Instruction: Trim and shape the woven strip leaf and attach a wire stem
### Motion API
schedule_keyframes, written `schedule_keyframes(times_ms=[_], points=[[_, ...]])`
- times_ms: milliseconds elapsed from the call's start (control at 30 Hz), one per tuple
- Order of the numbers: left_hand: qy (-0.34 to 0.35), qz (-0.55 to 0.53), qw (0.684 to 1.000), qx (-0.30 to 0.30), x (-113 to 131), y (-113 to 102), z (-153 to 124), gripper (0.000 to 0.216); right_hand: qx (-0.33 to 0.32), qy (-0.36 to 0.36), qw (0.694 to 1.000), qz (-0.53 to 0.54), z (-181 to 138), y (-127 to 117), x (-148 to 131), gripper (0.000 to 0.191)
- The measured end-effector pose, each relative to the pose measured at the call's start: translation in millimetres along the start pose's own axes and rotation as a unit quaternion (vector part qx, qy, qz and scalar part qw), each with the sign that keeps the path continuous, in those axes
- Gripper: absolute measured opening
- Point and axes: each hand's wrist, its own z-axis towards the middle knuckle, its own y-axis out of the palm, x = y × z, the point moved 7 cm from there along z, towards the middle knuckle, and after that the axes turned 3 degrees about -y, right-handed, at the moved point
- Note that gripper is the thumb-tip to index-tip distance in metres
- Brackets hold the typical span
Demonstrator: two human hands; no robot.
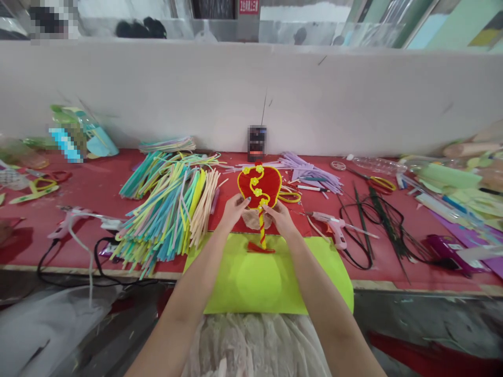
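Note:
Between my two hands is a small red hand fan (249, 183) with a fuzzy yellow edge, a winding yellow stem and several yellow flowers. Its handle, wrapped in red and yellow, points down toward me and ends in a red tassel (260, 248). My left hand (236, 208) pinches the fan's lower left edge. At the lower right, near the top of the handle, my right hand (278, 215) has its fingers closed on it. Beneath the fan lies a brownish crumpled piece (251, 220), partly covered. A bright yellow-green sheet (255, 283) hangs over the table edge in front of me.
A big pile of coloured pipe cleaners (165, 209) lies at left, purple ones (310, 175) behind right. Pink glue guns (336, 228) with cords lie on both sides. Scissors (381, 183) rest at right. A phone (257, 142) leans on the white partition (196, 99).

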Motion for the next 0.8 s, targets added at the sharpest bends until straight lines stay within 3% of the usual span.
schedule_keyframes(times_ms=[367, 800], points=[[0.003, -0.026, 1.0, -0.018, 9, 5, -4, 0.027, 0.06, -0.02, 0.996, -0.061, -4, -6, -7, 0.038], [0.009, -0.056, 0.998, 0.001, 8, 3, -4, 0.036, 0.025, 0.016, 0.999, -0.023, -2, -5, 5, 0.043]])
